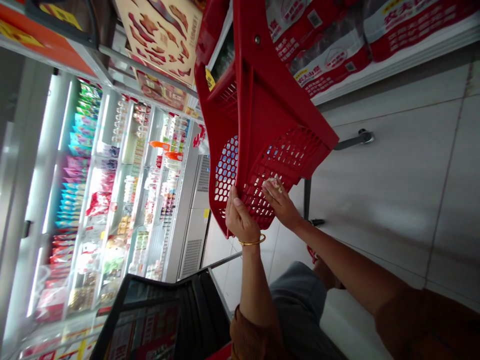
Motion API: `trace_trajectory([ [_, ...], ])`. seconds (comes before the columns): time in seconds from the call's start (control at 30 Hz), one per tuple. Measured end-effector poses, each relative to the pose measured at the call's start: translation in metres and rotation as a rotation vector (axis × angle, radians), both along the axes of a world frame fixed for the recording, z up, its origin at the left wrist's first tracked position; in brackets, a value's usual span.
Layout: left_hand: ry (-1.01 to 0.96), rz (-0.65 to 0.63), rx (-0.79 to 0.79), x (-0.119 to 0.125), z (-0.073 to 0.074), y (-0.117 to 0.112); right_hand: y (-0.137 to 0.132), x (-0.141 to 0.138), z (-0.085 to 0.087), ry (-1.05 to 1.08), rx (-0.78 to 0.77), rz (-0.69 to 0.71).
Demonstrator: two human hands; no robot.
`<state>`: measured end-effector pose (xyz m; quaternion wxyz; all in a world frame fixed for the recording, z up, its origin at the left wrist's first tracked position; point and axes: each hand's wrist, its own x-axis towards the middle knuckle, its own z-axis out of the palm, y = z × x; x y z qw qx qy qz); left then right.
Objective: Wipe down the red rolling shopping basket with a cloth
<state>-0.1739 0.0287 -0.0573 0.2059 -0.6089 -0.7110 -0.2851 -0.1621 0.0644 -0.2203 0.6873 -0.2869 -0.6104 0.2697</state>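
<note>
A red plastic shopping basket [262,115] with a meshed wall is tipped up in front of me. My left hand [240,217], a gold bangle at its wrist, is closed round the basket's lower rim. Just to its right, my right hand [281,202] presses a small pale cloth [275,183] against the mesh, fingers closed on it. The whole view is turned on its side.
Lit chiller shelves [112,200] full of packaged goods run along the left. A dark glass-topped freezer [157,315] lies at the bottom. Red-and-white bulk packs [330,55] sit on a low shelf at the top right, and grey floor tiles [405,190] spread below them. My grey-trousered knee [300,305] shows low down.
</note>
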Motion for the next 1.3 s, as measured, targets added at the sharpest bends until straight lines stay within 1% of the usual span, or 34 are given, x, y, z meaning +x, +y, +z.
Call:
trace_trajectory([
  [0.2,-0.017,-0.006,0.029,0.000,-0.002,0.000,-0.003,0.008,-0.017,-0.003,0.008,-0.009],
  [0.3,-0.011,0.002,0.020,-0.001,-0.005,0.000,-0.003,0.013,-0.015,0.022,0.006,-0.015],
  [0.33,-0.008,-0.004,0.013,-0.001,-0.005,-0.001,-0.003,0.015,-0.011,0.034,0.012,-0.021],
  [0.4,0.007,-0.020,0.005,-0.001,-0.005,-0.001,-0.001,0.018,0.003,0.059,0.036,-0.029],
  [0.5,0.020,-0.026,-0.002,0.000,-0.003,-0.001,0.006,0.021,0.035,0.070,0.139,-0.002],
  [0.57,0.005,-0.024,-0.020,0.002,-0.001,-0.001,0.014,0.022,0.058,0.037,0.239,0.037],
  [0.6,-0.008,-0.026,-0.032,0.004,0.000,-0.001,0.018,0.022,0.067,0.017,0.263,0.043],
  [0.67,-0.029,-0.032,-0.039,0.006,0.001,0.000,0.028,0.023,0.081,-0.039,0.281,0.054],
  [0.7,-0.037,-0.035,-0.033,0.007,0.001,0.000,0.033,0.024,0.085,-0.066,0.290,0.052],
  [0.77,-0.042,-0.042,-0.012,0.006,0.000,0.000,0.041,0.028,0.088,-0.107,0.339,0.031],
  [0.87,-0.028,-0.071,0.026,0.001,-0.004,0.000,0.050,0.035,0.085,-0.154,0.434,0.001],
  [1.03,0.017,-0.079,0.043,-0.007,-0.009,-0.003,0.059,0.048,0.081,-0.237,0.472,0.072],
  [1.1,0.025,-0.087,0.054,-0.009,-0.010,-0.004,0.065,0.054,0.082,-0.246,0.470,0.080],
  [1.17,0.029,-0.097,0.072,-0.011,-0.010,-0.006,0.072,0.060,0.084,-0.251,0.434,0.085],
  [1.3,0.022,-0.108,0.093,-0.015,-0.011,-0.010,0.088,0.075,0.093,-0.265,0.369,0.087],
])
